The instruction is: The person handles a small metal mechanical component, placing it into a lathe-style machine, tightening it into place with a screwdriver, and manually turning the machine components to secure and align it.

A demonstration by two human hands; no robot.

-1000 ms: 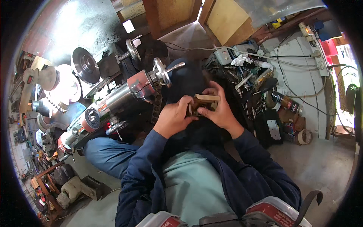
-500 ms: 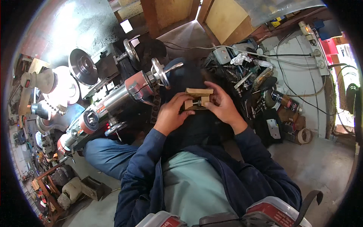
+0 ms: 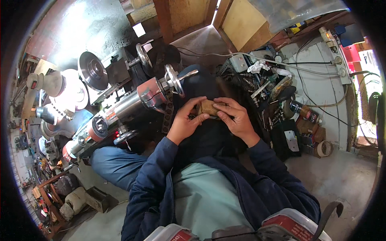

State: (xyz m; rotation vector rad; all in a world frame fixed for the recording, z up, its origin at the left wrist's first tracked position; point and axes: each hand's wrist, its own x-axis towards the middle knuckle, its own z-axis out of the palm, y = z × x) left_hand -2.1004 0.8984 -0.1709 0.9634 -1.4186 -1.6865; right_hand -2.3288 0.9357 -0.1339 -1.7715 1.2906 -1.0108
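A small tan cardboard box [image 3: 208, 107] is held between both hands above my lap. Its lid flap lies down over the top, so whatever is inside is hidden. My left hand [image 3: 187, 121] grips the box's left side, thumb at the near edge and fingers along the far edge. On the other side, my right hand [image 3: 237, 119] is closed on the right end, with its fingers over the top and its thumb near the front edge.
A machine with a steel handwheel [image 3: 173, 81] and a red-collared shaft [image 3: 149, 93] stands at my left. Right of my lap lies a heap of tools [image 3: 263, 86]. A spray can [image 3: 304, 111] and a tape roll [image 3: 324, 148] are farther right. A metal bin [image 3: 97, 199] stands lower left.
The box was open half a second ago, showing a metal part inside; its flap is now folded down. My right hand has shifted its fingers over the top.
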